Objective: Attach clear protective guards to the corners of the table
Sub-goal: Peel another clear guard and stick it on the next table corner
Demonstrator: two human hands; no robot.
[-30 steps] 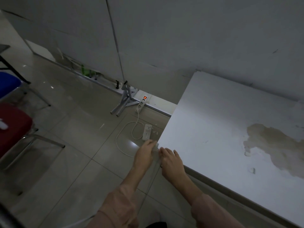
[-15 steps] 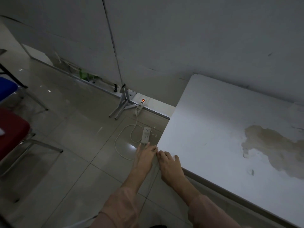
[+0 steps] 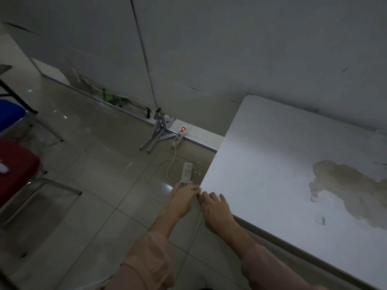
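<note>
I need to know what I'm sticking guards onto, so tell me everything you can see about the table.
The table has a flat white top, seemingly laminate, with a large brownish stain toward the right and small scuffs. Its far edge meets the grey wall. Both hands, left hand and right hand, press at its near left corner.

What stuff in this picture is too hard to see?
- The clear guard: head view, both the left hand and the right hand cover the table corner, and the picture is dark.
- The red chair and blue chair: cut off by the left edge.
- The green thing by the wall: too small and dim to name.
- The brown stain: runs off the right edge.
</note>
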